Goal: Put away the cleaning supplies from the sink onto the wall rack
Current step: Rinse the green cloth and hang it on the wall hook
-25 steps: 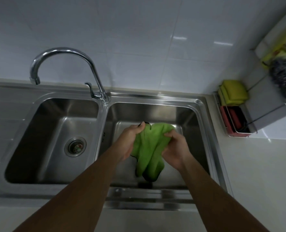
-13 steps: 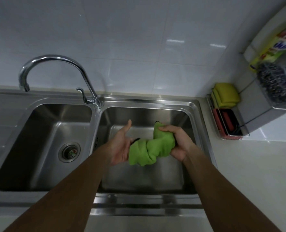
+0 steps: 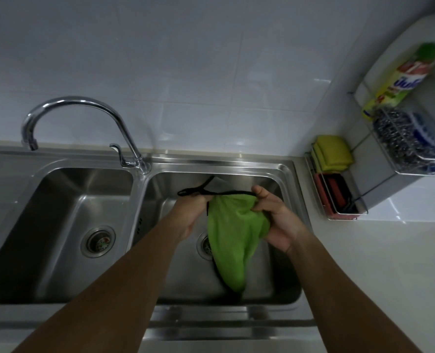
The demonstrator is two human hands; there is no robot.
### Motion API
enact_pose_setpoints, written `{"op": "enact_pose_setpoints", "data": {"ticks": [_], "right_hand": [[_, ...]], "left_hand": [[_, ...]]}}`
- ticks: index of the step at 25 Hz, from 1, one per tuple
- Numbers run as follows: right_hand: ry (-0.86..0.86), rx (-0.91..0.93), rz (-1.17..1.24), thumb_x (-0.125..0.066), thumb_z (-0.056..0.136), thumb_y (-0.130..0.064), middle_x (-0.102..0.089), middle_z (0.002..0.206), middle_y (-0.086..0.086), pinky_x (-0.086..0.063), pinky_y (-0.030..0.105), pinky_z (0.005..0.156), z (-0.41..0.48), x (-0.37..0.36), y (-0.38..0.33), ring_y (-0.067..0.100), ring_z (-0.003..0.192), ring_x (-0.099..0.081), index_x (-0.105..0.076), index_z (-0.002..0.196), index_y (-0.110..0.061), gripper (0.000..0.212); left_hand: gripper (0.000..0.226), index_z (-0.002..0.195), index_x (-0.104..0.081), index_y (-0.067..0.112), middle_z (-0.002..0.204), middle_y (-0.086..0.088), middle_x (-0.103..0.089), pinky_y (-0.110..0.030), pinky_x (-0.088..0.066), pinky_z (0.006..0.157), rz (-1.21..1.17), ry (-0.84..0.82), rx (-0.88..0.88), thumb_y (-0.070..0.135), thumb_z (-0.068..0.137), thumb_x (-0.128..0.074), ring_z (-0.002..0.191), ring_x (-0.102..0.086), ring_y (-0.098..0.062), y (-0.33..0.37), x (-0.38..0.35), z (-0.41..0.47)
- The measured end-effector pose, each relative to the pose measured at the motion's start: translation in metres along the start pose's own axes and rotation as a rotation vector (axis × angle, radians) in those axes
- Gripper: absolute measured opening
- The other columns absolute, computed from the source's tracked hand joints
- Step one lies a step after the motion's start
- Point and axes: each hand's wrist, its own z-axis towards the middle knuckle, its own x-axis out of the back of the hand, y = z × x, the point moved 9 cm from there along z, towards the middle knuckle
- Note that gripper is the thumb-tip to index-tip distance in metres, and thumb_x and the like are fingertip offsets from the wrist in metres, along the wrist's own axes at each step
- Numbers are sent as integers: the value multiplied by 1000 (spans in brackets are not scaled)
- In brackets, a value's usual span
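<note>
Now, far on the left, I see the curved tap [image 3: 83,115] bending over the left bowl of the steel double sink [image 3: 145,161]. That bowl has a round drain [image 3: 98,241] in its floor.

Next comes the left hand [image 3: 189,215]. It is over the right bowl, and its fingers are closed on the top corner of the green cloth [image 3: 233,235]. A thin black loop [image 3: 196,191] pokes out past this hand toward the back of the sink.

The green cloth hangs down between my two hands, above the right bowl. Its low tip is blurry, so I cannot tell if it touches the bottom. It hides part of the second drain.

Then comes the right hand [image 3: 275,220]. It pinches the other top corner of the cloth, and the rest of the hand is curled around the cloth's side.

Further right, on the white counter by the wall, a small wire holder [image 3: 338,197] has yellow sponges [image 3: 335,156] at the back and something red in front. Above it, the wall rack [image 3: 415,149] holds a steel wool scrubber [image 3: 394,133] and a tall white bottle [image 3: 402,80] with a yellow label.
</note>
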Motion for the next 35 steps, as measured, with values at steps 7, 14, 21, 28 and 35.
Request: {"op": "enact_pose_setpoints", "data": {"ticks": [7, 14, 21, 28, 35], "right_hand": [[84, 7, -31, -56, 63, 9, -71, 91, 14, -58, 34, 71, -4, 13, 8, 26, 78, -70, -62, 92, -14, 39], [319, 19, -283, -48, 75, 12, -70, 86, 11, -54, 35, 72, -2, 38, 1, 26, 80, -66, -66, 86, -16, 35], [338, 312, -698, -65, 88, -9, -75, 95, 8, -58, 35, 82, -5, -15, -55, 19, 90, -69, -73, 101, -22, 20], [245, 653, -1150, -73, 85, -20, -76, 93, -8, -55, 19, 75, 12, -100, -109, 5, 83, -70, -80, 91, -21, 8], [221, 596, -1039, -65, 92, -18, -75, 76, -9, -55, 18, 70, 38, -110, -120, 4, 74, -71, -77, 89, -18, 12]], "left_hand": [[44, 119, -62, 6, 95, -7, -69, -18, -54, 67, -34, -213, -196, -21, 84, -56, 84, -66, -13, 41, -34, -25], [19, 99, -74, 10, 94, -5, -79, -31, -55, 91, 20, -82, -206, 26, 94, -64, 90, -74, -14, 44, -31, -27], [46, 116, -66, 25, 114, 1, -73, -43, -47, 106, 357, -38, -280, 57, 98, -38, 110, -66, -14, 58, -29, -14], [44, 123, -66, 31, 120, 2, -72, -32, -45, 98, 505, -155, -361, 53, 100, -37, 111, -64, -9, 80, -41, -9], [31, 94, -67, 17, 89, -19, -67, -38, -49, 79, 156, 84, -593, 45, 83, -65, 81, -64, -20, 123, 3, -14]]}}
